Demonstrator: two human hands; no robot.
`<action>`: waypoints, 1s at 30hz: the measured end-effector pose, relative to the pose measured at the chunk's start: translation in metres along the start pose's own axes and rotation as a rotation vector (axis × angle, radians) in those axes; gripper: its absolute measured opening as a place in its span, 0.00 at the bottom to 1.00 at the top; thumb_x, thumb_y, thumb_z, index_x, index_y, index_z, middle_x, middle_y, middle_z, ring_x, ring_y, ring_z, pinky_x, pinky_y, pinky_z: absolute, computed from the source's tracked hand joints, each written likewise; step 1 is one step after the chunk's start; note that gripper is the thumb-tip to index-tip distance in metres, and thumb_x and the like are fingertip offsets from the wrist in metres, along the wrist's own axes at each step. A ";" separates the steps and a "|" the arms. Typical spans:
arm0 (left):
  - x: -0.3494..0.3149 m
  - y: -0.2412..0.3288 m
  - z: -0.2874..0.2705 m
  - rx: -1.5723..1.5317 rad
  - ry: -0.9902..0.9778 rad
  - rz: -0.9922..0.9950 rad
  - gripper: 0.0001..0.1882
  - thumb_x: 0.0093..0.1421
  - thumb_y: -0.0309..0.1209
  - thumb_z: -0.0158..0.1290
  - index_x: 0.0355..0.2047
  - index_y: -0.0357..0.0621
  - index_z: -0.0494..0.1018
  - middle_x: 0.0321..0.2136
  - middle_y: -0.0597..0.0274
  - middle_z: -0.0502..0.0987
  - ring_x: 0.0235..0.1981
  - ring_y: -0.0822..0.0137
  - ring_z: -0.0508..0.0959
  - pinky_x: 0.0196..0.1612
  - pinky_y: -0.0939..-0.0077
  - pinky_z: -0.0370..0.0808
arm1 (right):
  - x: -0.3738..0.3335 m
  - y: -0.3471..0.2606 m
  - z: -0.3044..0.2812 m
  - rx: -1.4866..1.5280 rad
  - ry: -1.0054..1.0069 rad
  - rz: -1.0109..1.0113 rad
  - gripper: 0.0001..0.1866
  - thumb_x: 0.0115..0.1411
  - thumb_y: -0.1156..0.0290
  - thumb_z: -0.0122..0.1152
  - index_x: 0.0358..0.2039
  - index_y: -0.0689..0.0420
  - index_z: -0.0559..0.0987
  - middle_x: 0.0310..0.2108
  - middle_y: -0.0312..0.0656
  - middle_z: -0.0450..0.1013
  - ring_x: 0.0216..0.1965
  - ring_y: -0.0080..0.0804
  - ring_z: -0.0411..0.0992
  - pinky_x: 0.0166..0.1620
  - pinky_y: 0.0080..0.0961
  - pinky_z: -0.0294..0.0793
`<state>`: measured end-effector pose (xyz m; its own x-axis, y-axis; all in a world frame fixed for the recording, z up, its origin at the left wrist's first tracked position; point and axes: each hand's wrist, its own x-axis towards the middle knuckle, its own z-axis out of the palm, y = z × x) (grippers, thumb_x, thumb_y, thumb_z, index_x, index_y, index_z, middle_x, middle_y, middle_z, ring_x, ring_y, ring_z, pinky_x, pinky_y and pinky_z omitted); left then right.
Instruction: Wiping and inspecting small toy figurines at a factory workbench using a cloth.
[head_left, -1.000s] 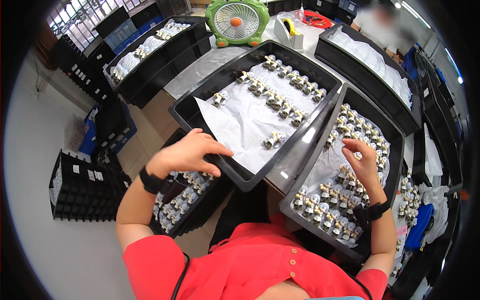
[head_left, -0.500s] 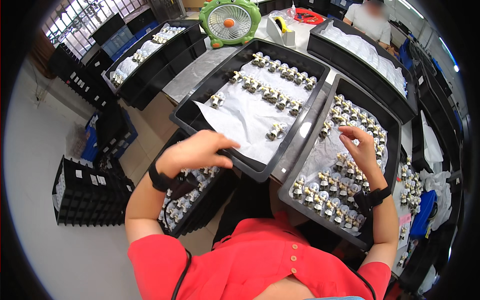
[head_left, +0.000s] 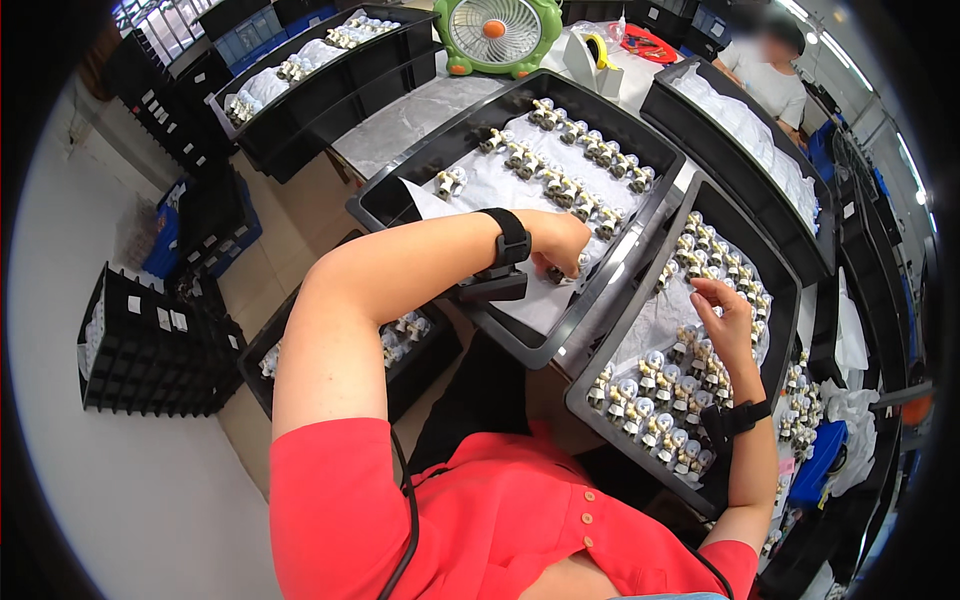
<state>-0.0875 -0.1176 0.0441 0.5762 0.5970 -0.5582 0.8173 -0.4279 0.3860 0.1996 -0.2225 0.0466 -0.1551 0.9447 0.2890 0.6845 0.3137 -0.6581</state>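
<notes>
My left hand (head_left: 560,240) reaches across the middle black tray (head_left: 543,352). Its fingers close around a small figurine (head_left: 556,274) near the tray's right side; the grip is partly hidden by the hand. Rows of similar white-and-yellow figurines with pale round heads (head_left: 565,188) lie on the tray's white liner sheet (head_left: 535,306). Over the right black tray (head_left: 640,468), my right hand (head_left: 728,325) hovers with curled fingers and thumb apart, nothing between them. Closely packed figurines (head_left: 665,385) fill much of that tray, and a bare strip of liner shows at its left.
A green fan (head_left: 497,35) and a tape dispenser (head_left: 598,65) stand behind the middle tray. More black trays (head_left: 340,95) are stacked at the far left. A lined tray (head_left: 735,120) sits at the far right, where another person (head_left: 765,85) is seated.
My left hand has moved right and away from me, from the near left tray edge to the figurine. My right hand stays nearly in place. The view has shifted slightly.
</notes>
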 end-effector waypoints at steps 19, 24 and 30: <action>-0.022 -0.012 -0.010 -0.240 -0.141 0.001 0.25 0.61 0.30 0.49 0.56 0.37 0.57 0.25 0.54 0.77 0.24 0.65 0.80 0.27 0.75 0.78 | 0.007 0.001 -0.013 0.009 -0.024 0.058 0.11 0.54 0.76 0.60 0.39 0.61 0.78 0.29 0.38 0.77 0.31 0.21 0.74 0.38 0.17 0.72; -0.024 -0.012 -0.002 -0.296 -0.141 0.042 0.28 0.62 0.29 0.46 0.62 0.51 0.53 0.26 0.57 0.76 0.26 0.68 0.79 0.30 0.76 0.77 | 0.004 0.000 -0.017 0.061 -0.007 0.111 0.11 0.54 0.76 0.60 0.39 0.61 0.78 0.30 0.38 0.77 0.32 0.20 0.74 0.38 0.17 0.72; -0.021 -0.001 0.000 -0.273 -0.160 0.044 0.28 0.62 0.25 0.44 0.62 0.49 0.53 0.29 0.55 0.78 0.28 0.68 0.80 0.33 0.76 0.77 | -0.003 -0.002 -0.022 0.031 -0.051 0.091 0.12 0.54 0.74 0.61 0.40 0.62 0.78 0.32 0.40 0.77 0.32 0.23 0.75 0.39 0.19 0.73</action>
<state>-0.1005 -0.1299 0.0557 0.6202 0.4586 -0.6365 0.7760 -0.2400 0.5832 0.2148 -0.2276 0.0625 -0.1304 0.9727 0.1920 0.6751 0.2289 -0.7013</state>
